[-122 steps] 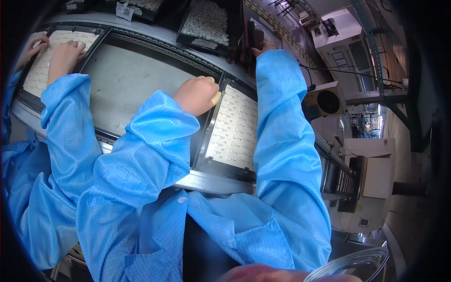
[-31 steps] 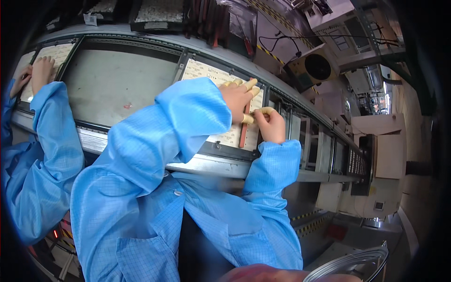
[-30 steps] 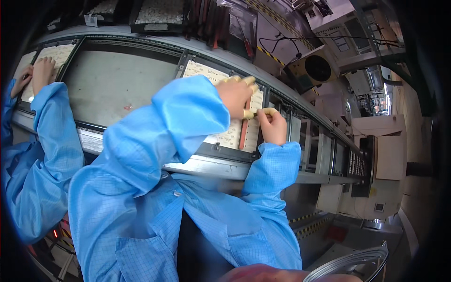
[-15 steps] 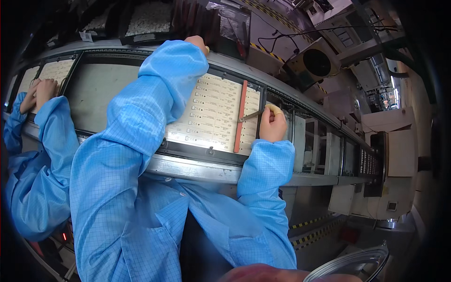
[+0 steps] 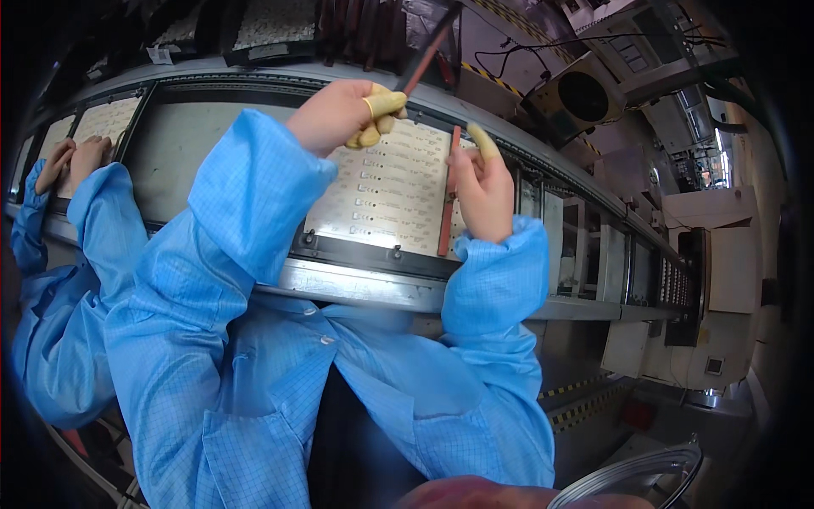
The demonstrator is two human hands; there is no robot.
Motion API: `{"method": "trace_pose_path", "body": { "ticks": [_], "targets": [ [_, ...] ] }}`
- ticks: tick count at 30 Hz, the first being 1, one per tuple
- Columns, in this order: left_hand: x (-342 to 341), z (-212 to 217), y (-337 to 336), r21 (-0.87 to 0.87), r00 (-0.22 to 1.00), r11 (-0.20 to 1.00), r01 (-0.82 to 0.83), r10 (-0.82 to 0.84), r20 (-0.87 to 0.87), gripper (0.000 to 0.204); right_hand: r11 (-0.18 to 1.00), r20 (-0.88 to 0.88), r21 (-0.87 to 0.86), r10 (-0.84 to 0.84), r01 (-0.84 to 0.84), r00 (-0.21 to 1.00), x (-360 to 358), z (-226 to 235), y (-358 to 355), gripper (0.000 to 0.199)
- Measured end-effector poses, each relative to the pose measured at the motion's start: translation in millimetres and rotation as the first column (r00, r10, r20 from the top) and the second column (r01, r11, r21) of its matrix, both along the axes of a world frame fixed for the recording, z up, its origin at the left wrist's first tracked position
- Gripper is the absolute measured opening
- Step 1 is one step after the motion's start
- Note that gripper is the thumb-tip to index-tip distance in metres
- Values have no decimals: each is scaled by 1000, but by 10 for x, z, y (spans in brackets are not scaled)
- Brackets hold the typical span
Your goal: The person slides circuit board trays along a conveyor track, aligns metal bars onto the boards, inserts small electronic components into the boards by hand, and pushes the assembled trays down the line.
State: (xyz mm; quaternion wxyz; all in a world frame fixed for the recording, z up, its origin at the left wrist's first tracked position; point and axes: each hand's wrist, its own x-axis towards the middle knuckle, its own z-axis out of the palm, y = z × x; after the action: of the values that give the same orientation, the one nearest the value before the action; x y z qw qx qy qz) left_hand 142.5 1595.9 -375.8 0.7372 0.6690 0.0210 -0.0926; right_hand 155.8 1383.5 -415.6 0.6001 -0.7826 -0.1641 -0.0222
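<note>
A pale panel [image 5: 373, 188] printed with rows of small repeated units sits in a dark frame on the conveyor rail before me. Across its right part lies a narrow red strip [image 5: 446, 222]. My right hand [image 5: 485, 191] is closed beside that strip, its thumb over the strip's edge and its yellow-covered index finger pointing up. Whatever it may pinch is hidden. My left hand [image 5: 343, 114], with yellow finger covers, is raised over the panel's far edge. It grips a second long strip [image 5: 424, 61], reddish with a dark side, which points up and away.
At left, a co-worker's hands [image 5: 78, 161] rest on another pale panel [image 5: 108, 119]. Trays of small pale parts [image 5: 273, 25] and dark red strips [image 5: 352, 30] stand behind the metal rail [image 5: 365, 284]. The conveyor continues right toward a machine [image 5: 682, 288].
My left hand has come back from beyond the far rail and now shows a long strip. The thin dark tool in my right hand is no longer visible. My view has shifted slightly.
</note>
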Motion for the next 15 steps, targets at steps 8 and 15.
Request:
{"method": "trace_pose_path", "body": {
  "ticks": [8, 15],
  "targets": [
    [-297, -128, -149, 31, 990, 992, 125, -126, 56, 18, 961, 9, 270, 64, -64, 998, -64, 246, 563, 36],
    [-255, -211, -52, -52, 981, 985, 163, -157, 114, 19, 909, -54, 416, 69, -40, 996, -13, 273, 681, 35]
  ]
}}
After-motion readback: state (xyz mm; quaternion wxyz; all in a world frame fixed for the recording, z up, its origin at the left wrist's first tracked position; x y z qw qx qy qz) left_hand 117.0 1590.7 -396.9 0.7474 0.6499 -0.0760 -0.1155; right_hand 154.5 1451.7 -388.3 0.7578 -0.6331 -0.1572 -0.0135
